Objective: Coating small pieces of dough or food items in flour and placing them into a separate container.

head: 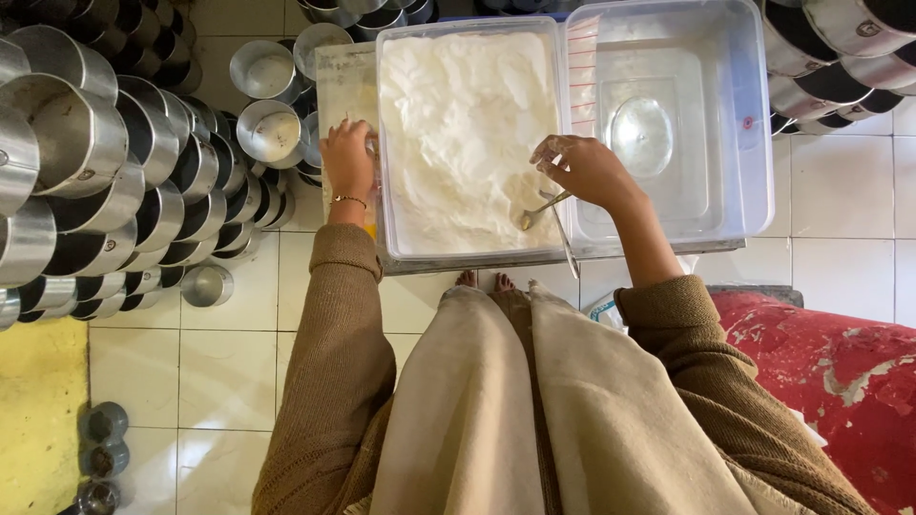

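Spoon [542, 210] is in my right hand [584, 170], pinched by the handle end, fingers curled shut round it. Bowl end sits at about 8 o'clock from my fingers, so the long axis runs 2-to-8, tip resting on the white stuff near the right edge of the clear tub [382, 143]. That tub's filled w/ white mass [463, 124], could be dough or thick curd, can't really tell from up here. Right hand's obv the nearer one, wrist bent inward, forearm coming in from 5 o'clock across the tub's rim.

Left hand [347, 157] is over at 9 o'clock of the tub, resting on its left wall. Fingers look curled on the rim or on smth small there, view's too poor to say if it's gripping anything. Thin bracelet [349, 200] on that wrist.

Empty clear tub [754, 114] sits touching at 3 o'clock. Stacks of steel pots [114, 172] fill the floor at 9 o'clock.
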